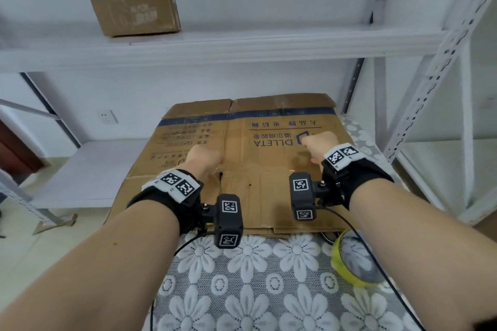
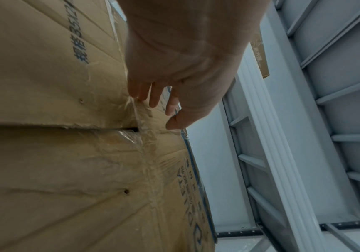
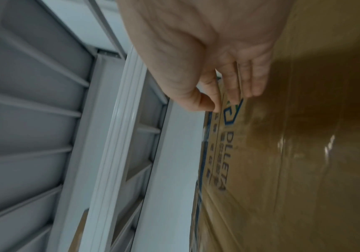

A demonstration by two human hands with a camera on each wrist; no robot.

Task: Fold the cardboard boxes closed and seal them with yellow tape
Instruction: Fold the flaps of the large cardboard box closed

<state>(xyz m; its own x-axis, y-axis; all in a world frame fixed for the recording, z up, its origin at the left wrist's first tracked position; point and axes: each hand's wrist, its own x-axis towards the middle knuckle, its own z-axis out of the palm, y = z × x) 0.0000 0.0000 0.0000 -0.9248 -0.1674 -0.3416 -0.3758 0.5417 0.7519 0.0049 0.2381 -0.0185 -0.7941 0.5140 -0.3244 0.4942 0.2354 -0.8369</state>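
Note:
A large flattened cardboard box (image 1: 242, 140) printed with blue "DLLETA" lettering lies on the lace-covered table (image 1: 269, 282), its far end under the shelf. My left hand (image 1: 204, 158) rests on its near middle; in the left wrist view the left hand's (image 2: 164, 102) relaxed fingers touch the cardboard (image 2: 56, 162) beside a slit covered with old clear tape. My right hand (image 1: 320, 142) sits on the right panel by the logo; in the right wrist view the right hand (image 3: 228, 88) touches the cardboard (image 3: 304, 153) with loosely bent fingertips. A yellow tape roll (image 1: 339, 263) lies on the table at the near right.
A second, smaller cardboard box (image 1: 137, 15) stands on the upper white shelf (image 1: 242, 40). White perforated shelving uprights (image 1: 430, 83) stand close on the right. A low white shelf board (image 1: 88, 169) runs to the left of the table. Black camera cables trail over the tablecloth.

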